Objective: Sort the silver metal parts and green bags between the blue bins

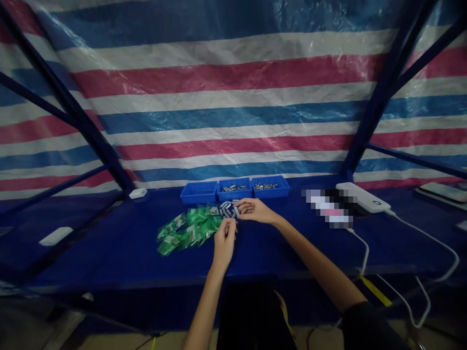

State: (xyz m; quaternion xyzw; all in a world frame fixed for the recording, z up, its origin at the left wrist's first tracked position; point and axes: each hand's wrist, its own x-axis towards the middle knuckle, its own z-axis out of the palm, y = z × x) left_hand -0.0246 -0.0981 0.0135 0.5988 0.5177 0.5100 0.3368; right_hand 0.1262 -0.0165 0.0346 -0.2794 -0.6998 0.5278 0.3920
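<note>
My left hand (pixel 225 236) is low over the blue table, fingers curled together in a pinch beside the green plastic packets. Whatever sits between its fingertips is too small to make out. Just above and to the right, my right hand (pixel 255 211) reaches in with bent fingers at the edge of a small pile of shiny metal cylinders (pixel 226 209). Its fingertips hide part of the pile, and what they grip is unclear. Left of both hands lies a heap of green plastic packets (pixel 193 231), with small metal pieces showing through several of them.
Three blue trays stand behind the pile: the left tray (pixel 199 198), the middle tray (pixel 233 196) and the right tray (pixel 277 193); the latter two contain small metal parts. At right lie a white power bank (pixel 363 197) and a cable (pixel 434 233). A striped sheet (pixel 233 112) hangs behind.
</note>
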